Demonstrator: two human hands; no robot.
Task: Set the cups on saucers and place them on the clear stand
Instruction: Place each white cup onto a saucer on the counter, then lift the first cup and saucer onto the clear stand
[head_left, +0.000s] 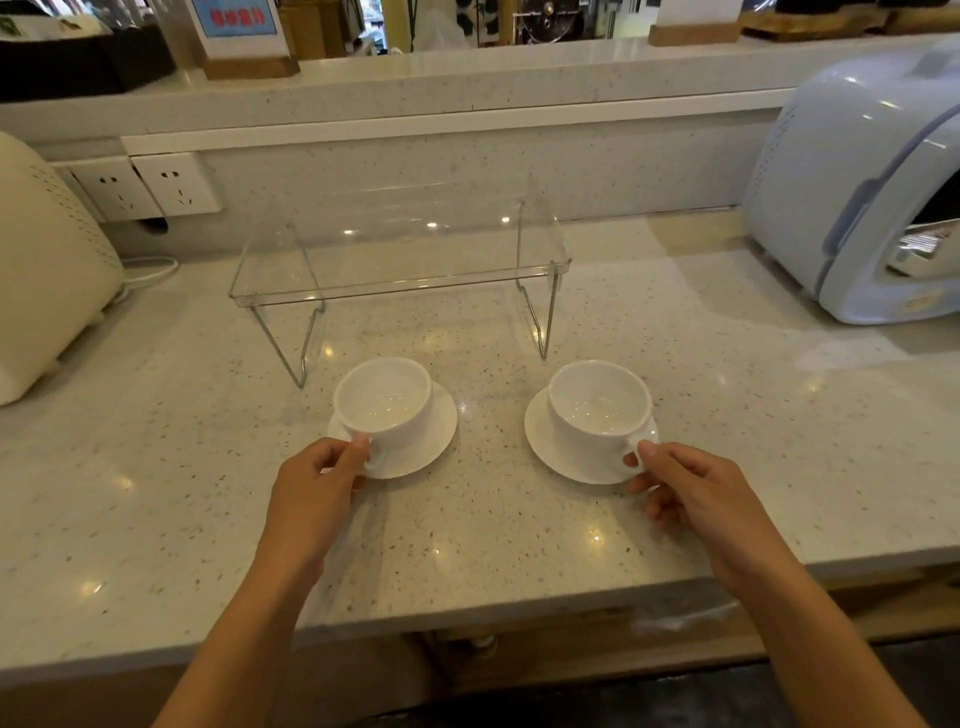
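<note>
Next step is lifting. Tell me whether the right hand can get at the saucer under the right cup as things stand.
Probably yes. The right hand pinches the right cup handle, and the saucer rim beside it lies bare on the counter, nothing blocking. The grip must shift first.

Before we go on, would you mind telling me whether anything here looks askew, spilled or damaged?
Nothing is spilled or broken. The left cup looks tipped and off-centre on its saucer, apparently partly lifted by the left hand. The right cup sits level. The clear stand stands upright.
</note>
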